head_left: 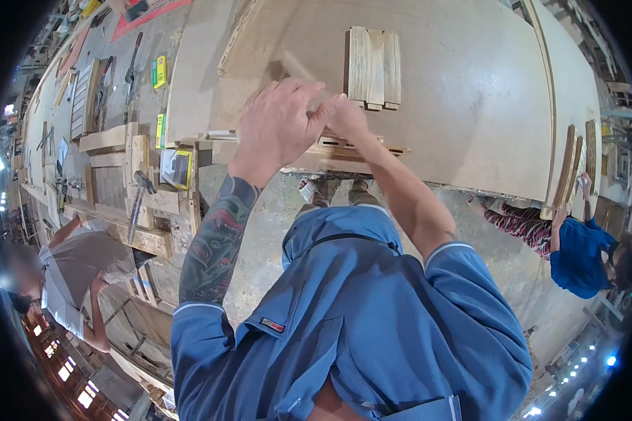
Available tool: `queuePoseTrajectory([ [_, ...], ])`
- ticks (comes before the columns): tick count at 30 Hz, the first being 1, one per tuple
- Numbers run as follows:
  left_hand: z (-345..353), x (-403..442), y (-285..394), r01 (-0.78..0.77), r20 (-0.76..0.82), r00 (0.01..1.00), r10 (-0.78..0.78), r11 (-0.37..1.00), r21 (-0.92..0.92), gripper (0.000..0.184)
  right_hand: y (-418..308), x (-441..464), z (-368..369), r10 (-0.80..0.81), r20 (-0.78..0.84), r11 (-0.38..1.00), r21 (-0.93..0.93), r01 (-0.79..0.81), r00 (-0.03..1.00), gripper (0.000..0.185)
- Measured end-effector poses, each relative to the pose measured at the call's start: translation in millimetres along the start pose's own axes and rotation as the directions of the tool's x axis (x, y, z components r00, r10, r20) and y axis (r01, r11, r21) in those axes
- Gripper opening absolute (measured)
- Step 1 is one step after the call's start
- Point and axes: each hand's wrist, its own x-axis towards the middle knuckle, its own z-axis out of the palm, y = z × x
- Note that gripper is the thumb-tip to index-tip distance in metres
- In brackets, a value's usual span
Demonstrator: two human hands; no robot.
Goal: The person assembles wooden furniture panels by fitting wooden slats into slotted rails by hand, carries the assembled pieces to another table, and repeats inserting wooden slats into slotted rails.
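My left hand [277,126], below a tattooed forearm, is raised over the near edge of the workbench [463,133], its fingers curled round a short, pale wooden piece [298,68] that is blurred. My right hand [347,117] touches it at the fingertips; its fingers are closed, and what they grip is hidden. Just beyond my right hand, a stack of grooved wooden strips [374,69] lies on the bench. Below my hands, slotted wooden strips [337,142] and a pencil-like stick [399,150] lie along the bench edge.
On the left stand a wooden frame [109,158], a hammer [145,184] and yellow-green boxes [160,71]. A person in grey [91,263] works at the left. Another in blue [579,256] is at the right bench end, beside long strips [565,168].
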Motion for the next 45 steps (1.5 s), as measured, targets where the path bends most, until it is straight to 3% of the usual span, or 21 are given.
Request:
queuePoseTrajectory([
  [1,1.4,-1.2,-1.3,0.0,-0.003,1.0,0.0,1.0,0.004,0.057,2.7,-14.9,-15.2,-0.002,0.005,1.0,-0.007,0.002,1.0,0.037],
  [3,1.6,-1.2,-0.8,-0.002,-0.013,1.0,0.002,1.0,0.007,0.058,5.0,-55.3,-39.5,0.041,-0.207,0.791,0.604,0.095,0.977,0.032],
  [6,0.7,-2.9,-0.1,-0.007,-0.019,1.0,0.007,1.0,0.004,0.059,21.2,-81.4,-37.9,-0.145,-0.216,0.722,0.645,0.252,0.966,0.035],
  [11,-1.4,-1.6,1.5,-0.013,-0.017,1.0,0.013,1.0,0.005,0.059,13.2,-89.3,-28.9,-0.195,-0.195,0.762,0.586,0.273,0.961,0.025],
  [14,-2.6,-1.4,1.6,-0.006,-0.006,1.0,0.006,1.0,0.0,0.058,2.4,-93.7,-33.1,-0.12,-0.163,0.84,0.509,0.188,0.979,0.022],
  [16,-5.2,-0.8,3.0,0.017,0.027,1.0,-0.017,1.0,-0.009,0.056,4.5,-92.7,-35.1,-0.282,-0.124,0.946,0.126,0.297,0.951,0.021],
  [19,-5.0,0.6,3.4,0.013,0.041,0.999,-0.011,0.998,-0.059,0.054,8.7,-89.5,-12.2,-0.447,-0.249,0.893,-0.064,0.446,0.859,0.023],
  [23,-2.0,8.8,10.9,-0.024,0.046,0.999,0.027,0.997,-0.068,0.051,11.7,-87.6,-11.2,-0.413,-0.147,0.91,-0.039,0.412,0.899,0.028],
  [25,10.9,19.0,26.8,-0.156,-0.014,0.988,0.156,0.983,-0.094,0.05,15.5,-88.6,-12.9,-0.413,-0.142,0.908,0.006,0.418,0.9,0.03],
  [28,14.8,21.2,43.5,-0.077,0.047,0.996,0.077,0.997,0.006,0.049,31.3,-68.0,-37.3,-0.421,-0.021,0.906,0.043,0.421,0.907,0.034],
  [30,13.2,19.7,44.2,-0.06,0.05,0.997,0.06,0.998,0.017,0.049,32.1,-37.3,-86.3,-0.144,0.158,0.977,0.177,0.115,0.977,0.04],
  [31,13.5,20.5,45.3,-0.042,0.051,0.998,0.041,0.999,0.024,0.049,39.2,-8.6,-77.9,-0.152,0.156,0.977,0.174,0.124,0.976,0.04],
  [32,14.8,21.5,45.7,-0.041,0.043,0.998,0.04,0.999,0.029,0.049,47.2,25.3,-53.2,-0.087,-0.195,0.985,-0.164,0.055,0.977,0.044],
  [33,15.9,20.3,46.3,-0.031,0.032,0.999,0.031,0.999,0.024,0.049,46.7,42.8,-33.5,-0.127,-0.526,0.892,-0.432,-0.136,0.841,0.048],
  [34,15.2,20.8,46.9,-0.028,0.019,0.999,0.027,0.999,0.02,0.049,34.1,42.4,-24.1,-0.127,-0.535,0.894,-0.426,-0.137,0.836,0.048],
  [36,11.2,22.8,48.2,-0.036,0.033,0.999,0.035,0.999,0.028,0.05,6.0,30.0,-8.8,-0.306,-0.171,0.854,-0.484,0.191,0.937,0.048],
  [37,10.1,19.2,49.9,-0.031,0.057,0.998,0.029,0.999,0.025,0.051,-0.1,22.0,-3.4,-0.304,-0.172,0.855,-0.484,0.189,0.937,0.048],
  [40,13.9,15.2,45.9,-0.037,0.032,0.999,0.035,0.997,0.07,0.055,6.8,18.8,8.8,-0.265,-0.226,0.939,-0.281,0.198,0.937,0.042],
  [42,13.9,13.9,44.5,-0.028,0.036,0.999,0.027,0.999,0.039,0.058,46.2,27.1,10.6,-0.162,-0.018,0.984,0.071,0.163,0.987,0.038],
  [43,13.9,14.9,42.9,-0.027,0.037,0.999,0.026,1.0,0.014,0.062,41.6,2.8,-16.1,-0.103,-0.229,0.945,0.281,0.167,0.968,0.033],
  [45,15.4,15.9,39.8,-0.025,0.013,1.0,0.025,1.0,0.01,0.065,25.7,-49.5,-70.1,0.016,-0.224,0.867,0.489,0.098,0.974,0.03],
])
